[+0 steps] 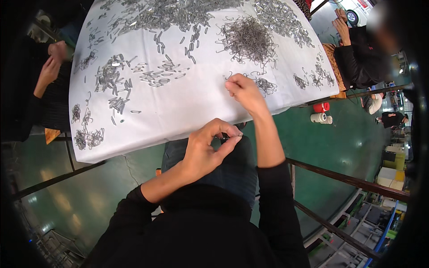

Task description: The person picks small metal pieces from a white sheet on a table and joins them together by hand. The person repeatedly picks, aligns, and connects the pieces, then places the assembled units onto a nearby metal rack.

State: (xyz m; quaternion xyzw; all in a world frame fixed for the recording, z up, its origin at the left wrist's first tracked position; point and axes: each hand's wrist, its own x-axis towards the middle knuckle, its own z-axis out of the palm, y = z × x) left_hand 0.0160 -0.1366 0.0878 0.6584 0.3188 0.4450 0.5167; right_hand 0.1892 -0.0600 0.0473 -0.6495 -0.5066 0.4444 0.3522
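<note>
My left hand point(209, 148) is held over my lap near the table's front edge, with thumb and fingers pinched on a small dark metal piece point(225, 139). My right hand point(243, 92) reaches onto the white-covered table point(178, 111), fingers bent down onto the cloth beside a small cluster of wire hooks point(267, 85). Whether it holds one I cannot tell. A dense pile of thin wire hooks point(249, 39) lies just beyond it. Flat grey metal clips point(117, 85) are scattered across the left and far parts of the cloth.
A person's hands point(51, 64) rest at the table's left side, and another person in black point(357, 58) sits at the right. Below the table are a green floor, metal rails point(348, 181), and a red and white containers point(321, 114).
</note>
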